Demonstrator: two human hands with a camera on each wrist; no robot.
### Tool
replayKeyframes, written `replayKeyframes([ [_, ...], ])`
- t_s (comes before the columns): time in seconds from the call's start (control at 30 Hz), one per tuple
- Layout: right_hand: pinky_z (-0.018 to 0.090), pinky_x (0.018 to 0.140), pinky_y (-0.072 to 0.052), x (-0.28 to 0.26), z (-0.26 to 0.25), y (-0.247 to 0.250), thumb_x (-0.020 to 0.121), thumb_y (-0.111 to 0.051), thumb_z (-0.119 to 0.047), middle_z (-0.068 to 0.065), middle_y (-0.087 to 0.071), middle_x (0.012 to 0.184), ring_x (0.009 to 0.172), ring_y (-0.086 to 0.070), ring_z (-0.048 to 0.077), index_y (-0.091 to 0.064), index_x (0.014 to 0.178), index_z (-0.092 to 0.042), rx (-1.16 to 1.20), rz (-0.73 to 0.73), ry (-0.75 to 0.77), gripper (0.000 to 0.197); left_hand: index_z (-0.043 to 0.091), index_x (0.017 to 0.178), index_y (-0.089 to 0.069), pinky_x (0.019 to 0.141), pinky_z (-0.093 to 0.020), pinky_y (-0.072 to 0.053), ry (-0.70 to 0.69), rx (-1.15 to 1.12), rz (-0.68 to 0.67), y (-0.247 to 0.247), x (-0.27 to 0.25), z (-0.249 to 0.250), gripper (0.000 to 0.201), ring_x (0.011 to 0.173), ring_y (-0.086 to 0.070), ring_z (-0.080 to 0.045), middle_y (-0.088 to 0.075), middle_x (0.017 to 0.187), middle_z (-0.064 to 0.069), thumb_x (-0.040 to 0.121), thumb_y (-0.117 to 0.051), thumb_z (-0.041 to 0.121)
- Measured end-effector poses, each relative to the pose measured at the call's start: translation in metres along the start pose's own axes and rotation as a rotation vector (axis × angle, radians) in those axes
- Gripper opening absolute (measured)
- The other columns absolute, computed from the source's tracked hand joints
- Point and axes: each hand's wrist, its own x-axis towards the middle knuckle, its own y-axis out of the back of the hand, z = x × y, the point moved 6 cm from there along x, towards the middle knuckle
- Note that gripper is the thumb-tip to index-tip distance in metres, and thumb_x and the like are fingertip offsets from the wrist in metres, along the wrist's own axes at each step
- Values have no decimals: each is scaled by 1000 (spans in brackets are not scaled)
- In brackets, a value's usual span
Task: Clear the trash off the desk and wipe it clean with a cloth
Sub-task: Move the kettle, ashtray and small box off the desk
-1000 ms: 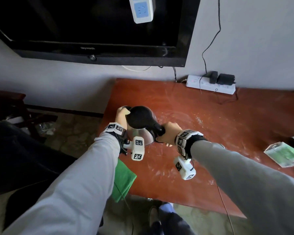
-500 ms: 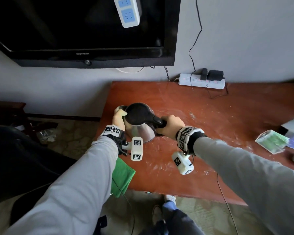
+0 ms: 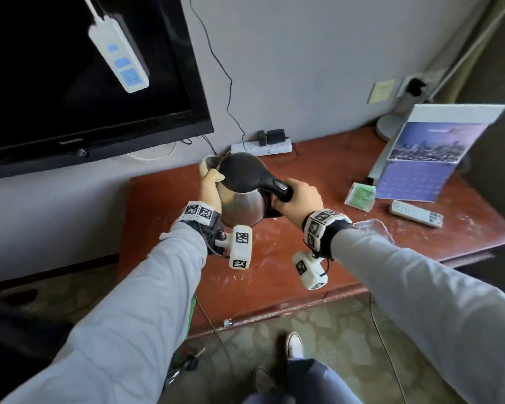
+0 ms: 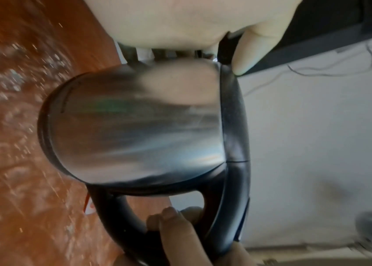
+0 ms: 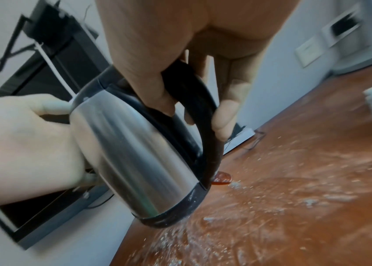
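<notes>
While lifted clear of the dusty red-brown desk (image 3: 318,182), held in 2 hands: a steel kettle (image 3: 241,205) with a black lid, tilted, base off the wood in the right wrist view. At far left, on the wall: a dark television (image 3: 79,83) with a white power strip (image 3: 118,53) hanging in front of the screen. Low at the desk's left edge, behind the left sleeve: a sliver of green cloth (image 3: 191,316). Left hand (image 3: 209,182) cupped against the kettle's far side by the spout, fingers curled round the steel body, thumb on the lid rim. Right hand (image 3: 299,198) wrapped round the black handle, fingers closed tight on it. Behind the kettle, against the wall: a second white power strip (image 3: 261,147) with black plugs. Just right of the right wrist, on the desk: a crumpled clear plastic wrapper (image 3: 372,228). Further right: a green packet (image 3: 360,195), a white remote control (image 3: 416,212), a propped calendar (image 3: 426,158).
</notes>
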Motion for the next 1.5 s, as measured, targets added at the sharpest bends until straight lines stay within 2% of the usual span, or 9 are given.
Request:
replayKeyframes([
  [0.17,30,65,-47,-38,50,82,69,-60,-36,2,-67,74,77,-64,31,-58,83,-24,43,194,-76,18,5,110,-52,81,-34,-48,-12,-18,-189,-93,-33,5,49,87,-58,-23,-61,96,-11,62,-44,11],
  [0.33,37,72,-52,-78,108,162,68,-59,-39,7,-69,80,85,-63,36,-54,81,-21,20,353,-169,23,22,118,-56,71,-22,-52,31,-3,-386,-180,-82,-5,45,73,-67,-9,-70,83,7,77,-41,11],
  [0.47,32,68,-47,-119,172,213,74,-63,-28,6,-68,79,83,-63,35,-54,82,-18,23,449,-283,16,21,132,-53,98,-37,-42,-16,101,-461,-246,-113,-25,72,109,-58,-20,-64,123,-5,60,-46,20],
  [0.6,32,70,-49,-164,229,261,74,-61,-29,1,-66,76,80,-64,32,-56,83,-19,28,494,-321,15,37,118,-62,93,-35,-44,3,162,-561,-309,-157,-55,60,102,-61,-10,-69,113,10,62,-45,22],
  [0.7,28,68,-37,-197,272,302,78,-62,-29,1,-66,82,85,-62,29,-57,87,-21,7,523,-371,14,24,131,-57,103,-37,-41,47,101,-566,-365,-192,-71,75,116,-57,-23,-63,129,-5,57,-48,20],
  [0.8,29,68,-37,-227,312,344,78,-62,-35,5,-69,86,89,-62,34,-55,85,-24,-13,573,-431,15,16,124,-52,81,-14,-46,71,22,-632,-428,-230,-79,69,91,-60,-4,-62,105,5,56,-42,13],
  [0.97,30,66,-38,-268,369,419,79,-63,-41,3,-70,86,89,-63,33,-59,90,-25,-32,697,-516,20,22,128,-56,94,-36,-41,64,59,-764,-523,-275,-101,70,104,-53,-20,-63,118,-7,60,-42,16],
  [1.37,34,75,-47,-268,483,549,82,-64,-41,8,-70,93,93,-63,34,-64,95,-20,-83,928,-691,25,29,139,-49,114,-51,-33,34,119,-1063,-749,-279,-166,80,132,-46,-29,-54,142,-8,59,-51,27],
  [1.5,31,70,-44,-239,522,583,81,-65,-34,7,-70,89,90,-63,32,-63,92,-20,-80,945,-740,18,19,145,-46,109,-28,-33,104,107,-1102,-812,-270,-164,89,124,-44,-15,-52,136,-1,56,-52,24],
])
